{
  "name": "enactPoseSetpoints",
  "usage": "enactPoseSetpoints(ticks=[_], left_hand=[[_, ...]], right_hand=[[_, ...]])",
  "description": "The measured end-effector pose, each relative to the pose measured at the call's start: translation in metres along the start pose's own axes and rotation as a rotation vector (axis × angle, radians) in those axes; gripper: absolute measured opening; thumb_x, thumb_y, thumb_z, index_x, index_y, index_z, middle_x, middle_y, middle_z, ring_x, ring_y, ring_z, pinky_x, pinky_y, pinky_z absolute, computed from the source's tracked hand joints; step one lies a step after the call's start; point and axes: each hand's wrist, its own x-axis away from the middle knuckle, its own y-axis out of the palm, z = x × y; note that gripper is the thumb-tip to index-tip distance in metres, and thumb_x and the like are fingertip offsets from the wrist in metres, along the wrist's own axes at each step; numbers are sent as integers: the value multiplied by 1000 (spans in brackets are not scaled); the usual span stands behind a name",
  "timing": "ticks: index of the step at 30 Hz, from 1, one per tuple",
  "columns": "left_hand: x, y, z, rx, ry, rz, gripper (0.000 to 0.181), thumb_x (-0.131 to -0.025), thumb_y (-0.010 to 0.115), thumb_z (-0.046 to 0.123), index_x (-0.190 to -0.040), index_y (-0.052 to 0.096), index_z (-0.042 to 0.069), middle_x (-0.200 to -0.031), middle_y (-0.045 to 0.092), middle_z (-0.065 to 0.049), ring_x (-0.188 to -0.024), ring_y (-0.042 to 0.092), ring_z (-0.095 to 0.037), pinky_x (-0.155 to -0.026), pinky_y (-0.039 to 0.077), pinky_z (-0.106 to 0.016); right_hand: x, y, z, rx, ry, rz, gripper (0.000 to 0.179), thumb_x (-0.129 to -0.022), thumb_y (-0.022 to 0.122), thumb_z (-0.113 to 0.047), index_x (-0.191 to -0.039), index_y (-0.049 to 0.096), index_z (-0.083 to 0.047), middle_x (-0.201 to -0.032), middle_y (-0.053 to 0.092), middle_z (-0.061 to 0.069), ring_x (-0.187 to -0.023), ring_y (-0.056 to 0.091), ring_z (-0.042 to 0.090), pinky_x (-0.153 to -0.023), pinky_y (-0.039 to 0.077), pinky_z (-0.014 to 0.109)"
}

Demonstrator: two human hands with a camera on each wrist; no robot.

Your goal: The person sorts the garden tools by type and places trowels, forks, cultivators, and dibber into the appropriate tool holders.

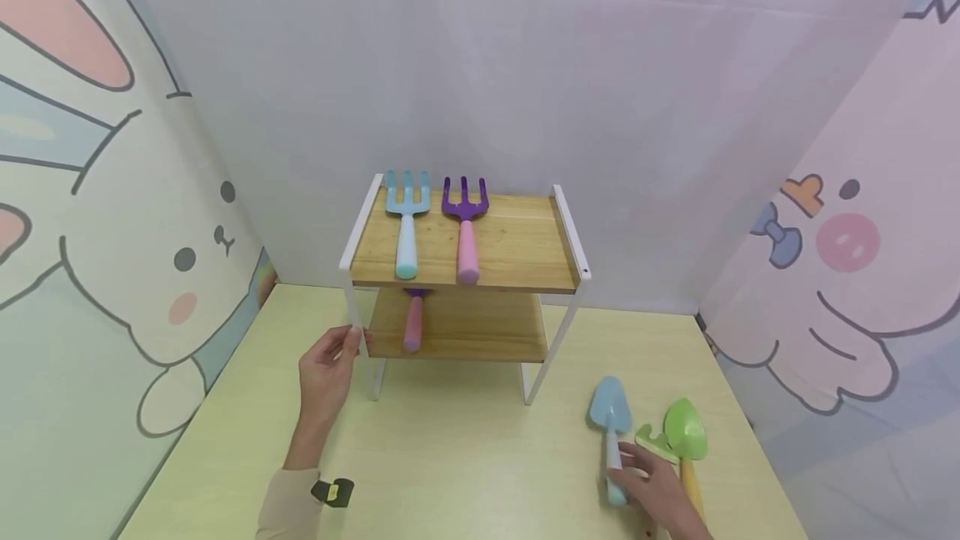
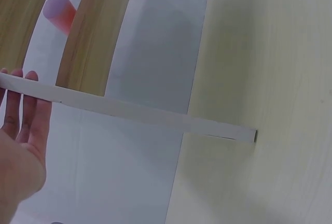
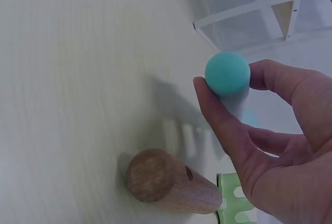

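A light blue trowel [image 1: 610, 407] is at the right of the table, and my right hand [image 1: 654, 486] pinches its pale handle between thumb and fingers. In the right wrist view the turquoise handle end [image 3: 227, 73] shows between the fingertips, with a shadow on the table beneath. My left hand [image 1: 327, 369] holds the white front left leg [image 2: 135, 109] of a two-tier wooden shelf [image 1: 517, 248], its fingers around the post. On the upper board lie a blue hand fork [image 1: 407, 244] and a purple fork with a pink handle [image 1: 467, 248].
On the lower board lies another pink-handled tool [image 1: 413, 323], its head mostly hidden. Beside my right hand are a green trowel [image 1: 684, 427] with a yellow handle and a green tool [image 1: 657, 444] with a wooden handle [image 3: 171, 182]. Cartoon-printed cloths surround the table [image 1: 450, 473].
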Motion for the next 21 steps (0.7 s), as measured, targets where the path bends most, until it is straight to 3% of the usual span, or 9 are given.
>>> enactPoseSetpoints(ticks=[8,17,21], left_hand=[[0,-1,-1,-9,7,-2,18,-94,56,3,-97,62,-14,-90,63,-33,-86,66,-27,-73,52,-21],[-1,-1,-3,-3,34,7,14,-93,57,-1,-95,63,-14,-89,63,-33,-83,66,-25,-71,52,-23],[-2,0,-4,-11,38,21,12,-92,58,-1,-94,64,-12,-89,64,-31,-82,67,-22,-71,53,-24]], right_hand=[[7,0,-4,-112,-42,44,61,-81,75,-20,-134,49,-5,-122,59,20,-91,68,23,-64,54,33],[12,2,-11,-238,-103,5,60,-79,76,-13,-133,49,-10,-124,56,19,-89,69,23,-67,55,35],[14,4,-14,-233,-102,3,60,-79,77,-15,-132,50,-13,-125,56,18,-90,68,25,-69,55,35]])
